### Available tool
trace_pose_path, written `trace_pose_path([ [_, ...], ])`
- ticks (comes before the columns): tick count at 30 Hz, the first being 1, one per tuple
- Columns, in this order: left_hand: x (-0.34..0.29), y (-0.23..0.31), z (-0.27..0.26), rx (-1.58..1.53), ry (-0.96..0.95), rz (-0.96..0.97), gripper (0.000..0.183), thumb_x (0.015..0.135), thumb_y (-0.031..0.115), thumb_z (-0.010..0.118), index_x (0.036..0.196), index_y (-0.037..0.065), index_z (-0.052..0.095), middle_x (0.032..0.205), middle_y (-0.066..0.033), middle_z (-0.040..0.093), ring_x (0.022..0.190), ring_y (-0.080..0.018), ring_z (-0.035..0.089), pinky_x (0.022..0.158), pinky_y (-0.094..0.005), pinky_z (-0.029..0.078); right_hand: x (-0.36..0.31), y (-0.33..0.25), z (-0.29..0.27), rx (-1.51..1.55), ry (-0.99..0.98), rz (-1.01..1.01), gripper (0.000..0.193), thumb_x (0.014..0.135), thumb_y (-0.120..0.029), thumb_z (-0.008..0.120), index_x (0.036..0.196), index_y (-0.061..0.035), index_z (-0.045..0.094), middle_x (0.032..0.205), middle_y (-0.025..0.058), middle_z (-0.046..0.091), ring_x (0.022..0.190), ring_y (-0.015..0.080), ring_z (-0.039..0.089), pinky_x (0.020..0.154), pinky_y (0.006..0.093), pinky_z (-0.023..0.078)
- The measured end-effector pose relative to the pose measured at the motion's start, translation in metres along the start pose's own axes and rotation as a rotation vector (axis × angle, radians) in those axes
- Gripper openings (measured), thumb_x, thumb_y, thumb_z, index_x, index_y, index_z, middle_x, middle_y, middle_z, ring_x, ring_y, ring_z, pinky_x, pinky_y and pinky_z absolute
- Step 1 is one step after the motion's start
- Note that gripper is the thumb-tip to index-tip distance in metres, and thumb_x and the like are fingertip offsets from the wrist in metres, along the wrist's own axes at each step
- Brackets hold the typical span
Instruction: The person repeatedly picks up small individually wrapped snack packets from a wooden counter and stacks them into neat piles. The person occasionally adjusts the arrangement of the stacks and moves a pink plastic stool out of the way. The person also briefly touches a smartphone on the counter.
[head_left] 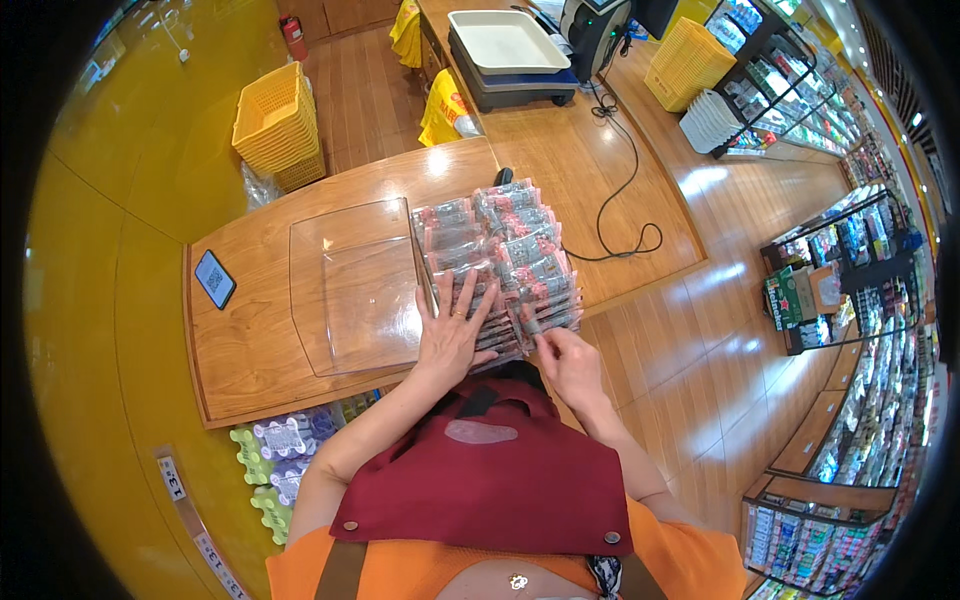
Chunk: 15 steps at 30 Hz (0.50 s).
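stack of clear-wrapped packets (pixel 505 255) sits in rows on the wooden tabletop (pixel 250 340), near its right edge, touching the right wall of an empty clear plastic bin (pixel 350 290). left hand (pixel 452 335) lies flat, fingers spread, pressing on the near packets. right hand (pixel 568 362) pinches the near right corner of the stack between fingertips. a phone (pixel 214 278) lies at the tabletop's left end, well apart. beyond, a weighing scale with a white tray (pixel 508 50); yellow baskets (pixel 278 125) stand on the floor.
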<state>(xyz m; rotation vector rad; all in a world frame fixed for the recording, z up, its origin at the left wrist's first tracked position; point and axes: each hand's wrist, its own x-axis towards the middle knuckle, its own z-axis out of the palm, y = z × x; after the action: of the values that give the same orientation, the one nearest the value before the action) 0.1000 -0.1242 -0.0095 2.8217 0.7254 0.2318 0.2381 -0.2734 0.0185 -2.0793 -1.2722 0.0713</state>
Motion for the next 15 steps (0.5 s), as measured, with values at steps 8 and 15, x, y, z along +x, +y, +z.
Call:
trace_pose_path([
  [8,0.002,0.0,-0.001,0.071,-0.038,-0.017,0.109,0.058,0.056,0.078,0.148,0.025,0.024,0.155,-0.0095,0.012,0.142,-0.0399,0.006,0.104,-0.0691,0.012,0.024,0.015,0.019,-0.035,-0.206,-0.134,0.011,0.088,-0.014,0.055,0.081,-0.0062,0.051,0.074,0.0144,0.059,0.066,0.0341,0.06,0.055,0.0441,0.048],
  [15,0.007,0.003,-0.005,0.082,-0.103,-0.033,0.112,0.057,0.056,0.078,0.148,0.026,0.022,0.155,-0.0106,0.012,0.142,-0.0399,0.006,0.104,-0.0694,0.011,0.032,0.019,0.031,-0.106,-0.335,-0.108,0.012,0.085,-0.015,0.059,0.08,-0.0074,0.051,0.073,0.0126,0.059,0.067,0.0335,0.06,0.056,0.0435,0.047],
])
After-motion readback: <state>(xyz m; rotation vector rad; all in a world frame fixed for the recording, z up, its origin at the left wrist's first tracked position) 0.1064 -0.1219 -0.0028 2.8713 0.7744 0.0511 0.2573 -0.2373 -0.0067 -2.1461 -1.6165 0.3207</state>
